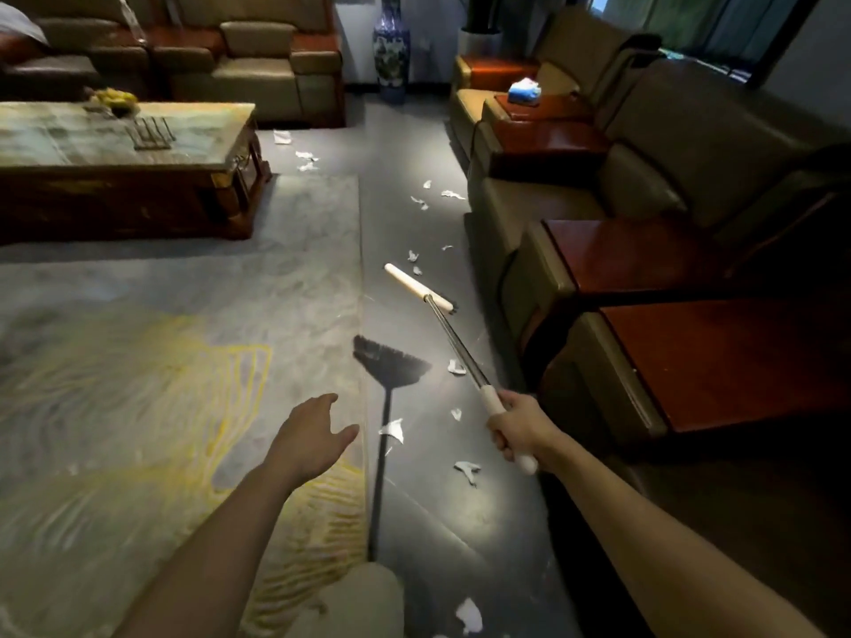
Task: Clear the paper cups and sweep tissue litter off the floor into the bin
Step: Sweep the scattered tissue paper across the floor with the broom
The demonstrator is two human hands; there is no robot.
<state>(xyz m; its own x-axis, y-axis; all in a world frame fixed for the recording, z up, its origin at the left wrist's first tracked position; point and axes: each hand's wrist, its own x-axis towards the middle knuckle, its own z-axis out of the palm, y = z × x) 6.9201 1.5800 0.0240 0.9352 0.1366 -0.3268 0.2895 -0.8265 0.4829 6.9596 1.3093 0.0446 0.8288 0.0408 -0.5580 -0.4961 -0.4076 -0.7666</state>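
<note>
Several white tissue scraps [392, 430] lie scattered along the dark floor strip between the carpet and the sofas, reaching back to the far sofa. My right hand [515, 432] grips the white handle end of a long tool [453, 343]. It has a metal pole and a white bar head [416, 286] out over the floor. A dark broom [391, 366] lies along the carpet edge, bristles fanned away from me. My left hand [313, 435] hovers with fingers spread, just left of that broom's pole and not touching it. No cup or bin is in view.
A grey and yellow carpet [161, 361] covers the left floor. The wooden coffee table [124, 186] stands at the back left. Sofas with red-brown wooden armrest tops [718, 361] line the right side. A tall vase [391, 52] stands at the far end.
</note>
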